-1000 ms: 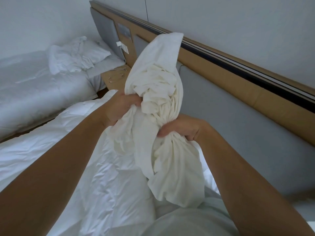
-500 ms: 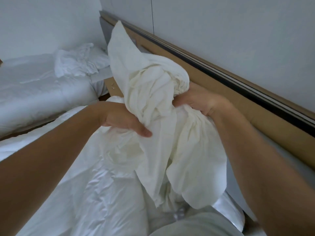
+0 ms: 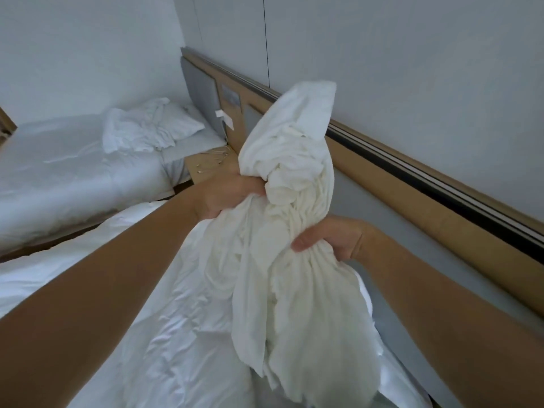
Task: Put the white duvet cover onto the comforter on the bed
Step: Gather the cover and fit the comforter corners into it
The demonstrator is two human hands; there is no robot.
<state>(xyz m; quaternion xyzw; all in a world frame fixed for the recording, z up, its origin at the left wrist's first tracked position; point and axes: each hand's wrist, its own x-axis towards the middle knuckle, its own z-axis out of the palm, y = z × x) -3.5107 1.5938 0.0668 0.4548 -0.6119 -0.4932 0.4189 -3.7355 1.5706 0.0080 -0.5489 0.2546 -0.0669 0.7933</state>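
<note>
The white duvet cover [image 3: 294, 160] is bunched into a thick upright roll in front of me, its top end rising toward the headboard and its lower end hanging down. My left hand [image 3: 226, 195] grips the bunched cloth on its left side. A little lower on the right, my right hand [image 3: 326, 237] grips the gathered folds, fingers curled round them. Beneath lies the crumpled white comforter [image 3: 164, 328], spread over the near bed.
A wooden and grey padded headboard [image 3: 412, 207] runs along the wall on the right. A second bed [image 3: 59, 172] with a rumpled pillow [image 3: 150, 128] stands at the left. Between the beds is a wooden nightstand [image 3: 206, 166] with small metal items.
My right hand has dropped from the upper bunch to a lower grip, and my left hand has risen to grip higher. The cover's top end now leans right instead of left.
</note>
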